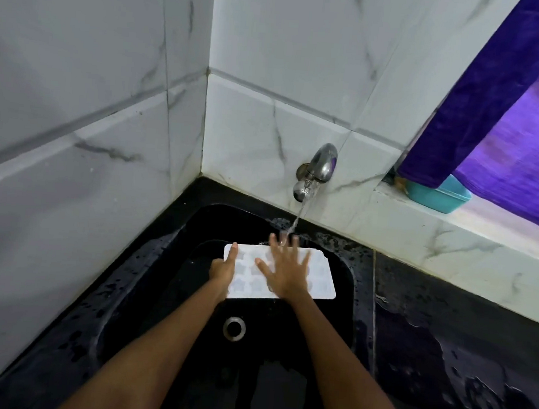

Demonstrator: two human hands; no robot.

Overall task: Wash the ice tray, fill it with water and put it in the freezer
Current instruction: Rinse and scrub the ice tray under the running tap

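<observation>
Left hand (222, 270) grips ice tray (322, 278); right hand (287, 270) spread flat on it.

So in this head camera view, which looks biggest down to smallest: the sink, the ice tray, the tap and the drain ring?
1. Sink
2. Ice tray
3. Tap
4. Drain ring

As seen, the tap clearly outsizes the drain ring.

White ice tray (320, 277), black sink (345, 294), grey-veined white tiles (274, 43), purple curtain (511, 110), teal tub (439, 198).

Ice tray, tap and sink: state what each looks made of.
Ice tray: probably matte white plastic, thin and moulded. Tap: polished metal, bright mirror-like highlights. Sink: black, glossy when wet; stone or composite, cannot tell.
</observation>
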